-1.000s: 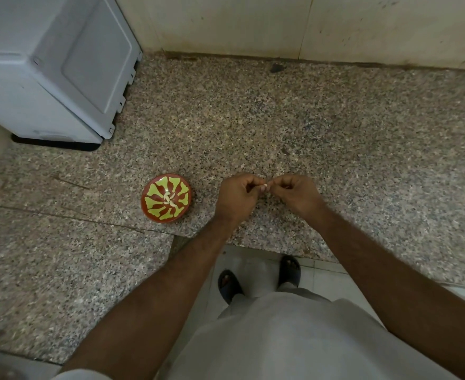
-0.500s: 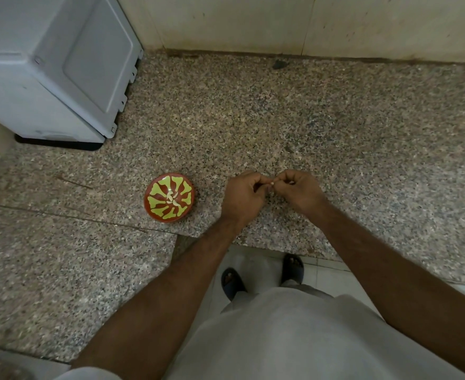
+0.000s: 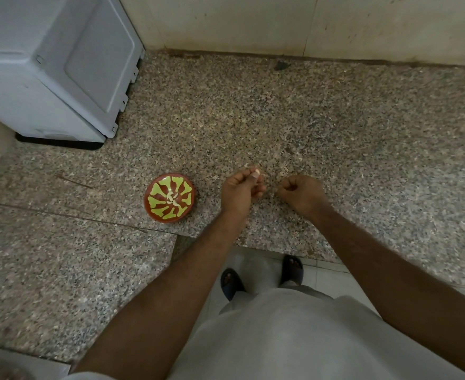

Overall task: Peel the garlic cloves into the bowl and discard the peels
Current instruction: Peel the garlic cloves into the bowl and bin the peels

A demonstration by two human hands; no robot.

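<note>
Left hand (image 3: 241,189) pinches a garlic clove (image 3: 256,173) above the desk (image 3: 363,149). Right hand (image 3: 301,192) is curled; contents cannot be determined. Bowl (image 3: 170,198) sits left.

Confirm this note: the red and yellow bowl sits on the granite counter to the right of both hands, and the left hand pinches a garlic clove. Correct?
Not quite. In the head view the bowl sits on the granite counter to the left of both hands, beside the left hand. The rest holds: that hand pinches a pale garlic clove.
</note>
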